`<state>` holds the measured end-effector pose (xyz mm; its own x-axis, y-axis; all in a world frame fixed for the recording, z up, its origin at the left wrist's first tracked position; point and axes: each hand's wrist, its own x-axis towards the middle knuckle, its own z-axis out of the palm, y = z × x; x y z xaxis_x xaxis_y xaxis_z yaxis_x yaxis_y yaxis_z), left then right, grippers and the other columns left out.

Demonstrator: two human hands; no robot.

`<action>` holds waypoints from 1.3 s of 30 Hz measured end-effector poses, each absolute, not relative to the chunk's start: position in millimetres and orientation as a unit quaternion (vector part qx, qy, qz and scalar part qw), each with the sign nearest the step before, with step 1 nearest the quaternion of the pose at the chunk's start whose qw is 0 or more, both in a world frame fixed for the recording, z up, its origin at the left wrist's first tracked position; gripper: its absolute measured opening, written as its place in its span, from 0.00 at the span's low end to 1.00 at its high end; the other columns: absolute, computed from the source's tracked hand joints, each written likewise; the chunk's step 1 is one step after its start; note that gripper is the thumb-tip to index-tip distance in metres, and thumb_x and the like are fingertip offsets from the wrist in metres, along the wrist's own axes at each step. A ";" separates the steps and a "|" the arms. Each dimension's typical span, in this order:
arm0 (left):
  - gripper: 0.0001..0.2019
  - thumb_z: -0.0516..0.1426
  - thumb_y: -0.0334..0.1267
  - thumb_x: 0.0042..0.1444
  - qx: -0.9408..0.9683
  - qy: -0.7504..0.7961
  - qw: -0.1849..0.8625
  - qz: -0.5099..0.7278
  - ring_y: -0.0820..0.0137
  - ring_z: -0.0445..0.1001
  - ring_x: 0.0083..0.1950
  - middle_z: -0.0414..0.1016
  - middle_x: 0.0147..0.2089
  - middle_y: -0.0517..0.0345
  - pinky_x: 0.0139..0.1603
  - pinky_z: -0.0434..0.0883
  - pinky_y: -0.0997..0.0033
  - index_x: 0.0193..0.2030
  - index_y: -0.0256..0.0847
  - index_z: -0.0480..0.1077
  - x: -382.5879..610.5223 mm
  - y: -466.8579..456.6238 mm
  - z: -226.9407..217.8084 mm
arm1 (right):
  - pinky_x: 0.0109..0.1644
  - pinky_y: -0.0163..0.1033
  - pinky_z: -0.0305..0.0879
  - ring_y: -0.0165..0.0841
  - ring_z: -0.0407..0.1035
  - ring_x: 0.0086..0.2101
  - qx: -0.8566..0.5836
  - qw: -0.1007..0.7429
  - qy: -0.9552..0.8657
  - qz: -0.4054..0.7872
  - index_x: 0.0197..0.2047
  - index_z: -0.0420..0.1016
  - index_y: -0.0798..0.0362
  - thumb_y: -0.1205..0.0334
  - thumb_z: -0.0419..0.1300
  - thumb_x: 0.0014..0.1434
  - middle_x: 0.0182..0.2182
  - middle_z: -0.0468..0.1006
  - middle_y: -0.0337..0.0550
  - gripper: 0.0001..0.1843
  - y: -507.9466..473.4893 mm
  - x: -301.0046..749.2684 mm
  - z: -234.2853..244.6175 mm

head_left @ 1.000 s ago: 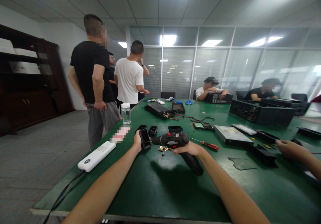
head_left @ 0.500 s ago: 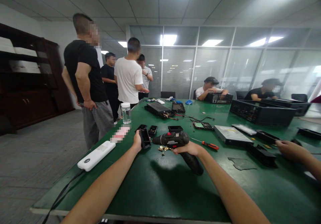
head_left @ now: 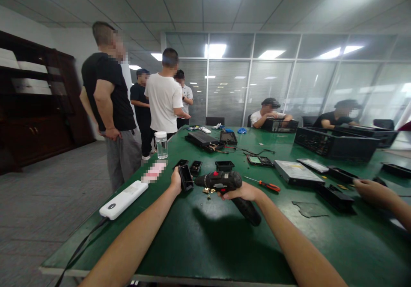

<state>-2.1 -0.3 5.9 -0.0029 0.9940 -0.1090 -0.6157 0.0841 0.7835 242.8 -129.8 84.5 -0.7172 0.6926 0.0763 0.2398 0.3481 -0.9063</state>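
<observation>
My left hand [head_left: 175,180] grips a small black plastic part [head_left: 186,178], holding it upright on the green table [head_left: 205,244]. My right hand [head_left: 241,191] is wrapped round the handle of a black cordless drill with red trim [head_left: 224,182]. The drill's nose points left at the black part. Small brass pieces [head_left: 208,190] lie on the table just under the drill. Three more small black parts [head_left: 195,166] sit a little beyond my hands.
A white power strip [head_left: 123,199] lies at the left table edge, a clear jar [head_left: 161,145] behind it. An orange-handled screwdriver [head_left: 265,185], a grey drive [head_left: 295,173] and black cases [head_left: 334,143] lie right. Another person's hand [head_left: 369,190] rests far right. Several people stand left, two sit behind.
My hands and the drill have stayed almost still. The standing person in the black shirt has stepped left, and two people behind them have come into sight.
</observation>
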 end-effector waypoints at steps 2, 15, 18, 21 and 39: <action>0.17 0.44 0.48 0.47 0.275 0.352 0.645 0.620 0.69 0.69 0.20 0.67 0.18 0.55 0.18 0.65 0.70 0.26 0.34 0.65 -3.0 -0.8 7.4 | 0.40 0.39 0.60 0.35 0.63 0.37 -0.295 0.241 -0.771 0.510 0.38 0.66 0.47 0.65 0.55 0.43 0.37 0.68 0.44 0.15 -130.0 245.9 83.4; 0.24 0.49 0.57 0.39 0.356 0.371 0.685 0.516 0.67 0.68 0.20 0.68 0.19 0.53 0.23 0.66 0.65 0.27 0.34 0.66 -18.9 -10.6 30.6 | 0.40 0.40 0.59 0.33 0.63 0.35 -0.270 0.286 -0.748 0.535 0.40 0.63 0.62 0.63 0.55 0.44 0.36 0.67 0.49 0.19 -119.2 286.7 72.3; 0.24 0.50 0.57 0.37 0.395 0.414 0.672 0.470 0.66 0.69 0.22 0.69 0.21 0.51 0.24 0.65 0.67 0.28 0.33 0.67 -24.6 -10.2 33.6 | 0.40 0.39 0.59 0.32 0.63 0.35 -0.261 0.297 -0.747 0.535 0.41 0.63 0.62 0.64 0.55 0.45 0.37 0.67 0.50 0.18 -118.5 291.8 72.3; 0.24 0.51 0.56 0.36 0.432 0.462 0.626 0.455 0.67 0.69 0.24 0.70 0.23 0.53 0.23 0.64 0.71 0.32 0.35 0.67 -27.8 -8.6 33.6 | 0.40 0.39 0.59 0.32 0.63 0.35 -0.263 0.303 -0.740 0.539 0.41 0.63 0.63 0.65 0.55 0.45 0.37 0.67 0.51 0.18 -118.6 298.2 74.0; 0.29 0.43 0.60 0.42 0.495 0.419 0.650 0.396 0.68 0.70 0.28 0.71 0.29 0.47 0.28 0.66 0.68 0.32 0.33 0.65 -31.9 -9.0 31.0 | 0.40 0.39 0.60 0.33 0.63 0.35 -0.323 0.240 -0.732 0.550 0.41 0.63 0.63 0.66 0.57 0.42 0.37 0.67 0.51 0.20 -117.1 305.7 78.9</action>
